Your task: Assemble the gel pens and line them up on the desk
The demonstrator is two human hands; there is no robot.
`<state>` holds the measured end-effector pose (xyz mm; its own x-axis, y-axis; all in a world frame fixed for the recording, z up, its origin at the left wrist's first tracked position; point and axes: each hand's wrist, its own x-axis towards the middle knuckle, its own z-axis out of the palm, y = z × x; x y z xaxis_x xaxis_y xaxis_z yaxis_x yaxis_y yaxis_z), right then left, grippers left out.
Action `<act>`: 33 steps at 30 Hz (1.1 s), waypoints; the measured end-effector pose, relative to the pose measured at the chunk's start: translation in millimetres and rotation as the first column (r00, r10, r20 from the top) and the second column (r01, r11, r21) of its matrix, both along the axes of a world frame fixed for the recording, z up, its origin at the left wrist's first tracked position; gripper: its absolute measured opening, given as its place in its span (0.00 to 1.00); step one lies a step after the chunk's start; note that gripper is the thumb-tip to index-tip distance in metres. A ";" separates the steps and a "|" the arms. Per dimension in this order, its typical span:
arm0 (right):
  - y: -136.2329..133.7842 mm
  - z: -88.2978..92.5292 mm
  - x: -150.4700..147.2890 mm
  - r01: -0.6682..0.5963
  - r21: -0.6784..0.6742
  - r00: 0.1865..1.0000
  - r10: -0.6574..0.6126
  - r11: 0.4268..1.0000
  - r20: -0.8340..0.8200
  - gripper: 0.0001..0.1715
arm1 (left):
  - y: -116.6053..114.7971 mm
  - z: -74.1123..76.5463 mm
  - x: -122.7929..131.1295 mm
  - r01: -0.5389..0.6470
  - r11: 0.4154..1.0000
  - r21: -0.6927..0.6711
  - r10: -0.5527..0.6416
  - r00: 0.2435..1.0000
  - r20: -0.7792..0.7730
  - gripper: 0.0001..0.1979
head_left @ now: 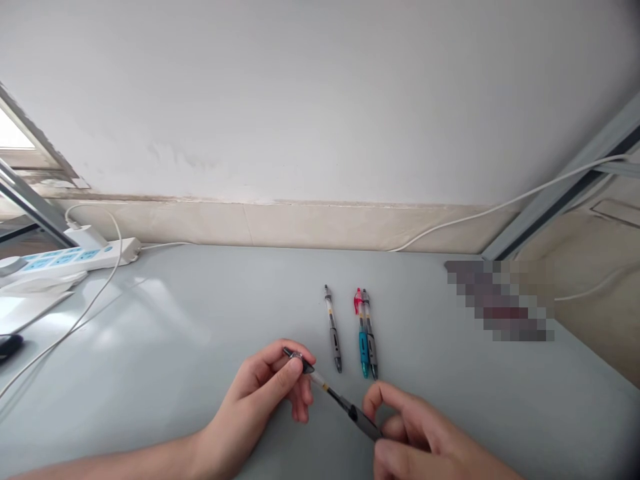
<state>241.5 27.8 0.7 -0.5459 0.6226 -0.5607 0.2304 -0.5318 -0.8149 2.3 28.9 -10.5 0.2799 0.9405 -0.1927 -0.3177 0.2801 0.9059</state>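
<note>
Both hands hold one pen, clear in its upper barrel with a dark grey grip. My left hand pinches its clip end between thumb and fingers. On the grip end, my right hand is closed, and its fingers cover the tip. Beyond my hands lies a similar grey-grip pen. To its right, a pen with a teal grip and red clip lies side by side with another grey-grip pen.
A white power strip with a plug and cable occupies the grey table's left side. A dark object sits at the left edge. A blurred-out item lies back right. The wall closes the far side.
</note>
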 end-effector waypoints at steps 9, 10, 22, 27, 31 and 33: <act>0.2 1.5 -1.8 0.004 -0.052 1.000 -0.003 0.999 0.021 0.32 | 2.8 2.2 2.1 -0.016 1.000 0.001 0.016 1.000 -0.002 0.15; 0.1 1.6 -1.9 0.007 -0.061 1.000 -0.005 0.998 0.029 0.31 | 3.0 2.1 2.1 -0.015 1.000 0.003 0.015 1.000 -0.001 0.15; 2.1 6.4 -2.7 0.006 -0.040 1.000 -0.005 0.999 0.015 0.24 | 2.2 1.1 1.4 -0.033 0.999 -0.013 0.033 0.999 0.014 0.15; 3.0 6.4 0.0 0.020 -0.008 1.000 -0.020 1.000 -0.001 0.22 | 2.4 0.9 1.3 -0.045 0.999 -0.018 0.045 0.999 0.019 0.15; 3.1 0.2 0.3 -0.017 0.003 0.999 0.017 1.000 -0.028 0.25 | 1.5 1.1 0.2 -0.072 0.997 -0.016 0.072 0.997 0.026 0.15; 3.4 -2.6 0.4 -0.019 0.013 0.998 0.020 1.000 -0.062 0.29 | 1.6 3.1 -0.9 -0.093 0.996 0.005 0.093 0.996 0.013 0.15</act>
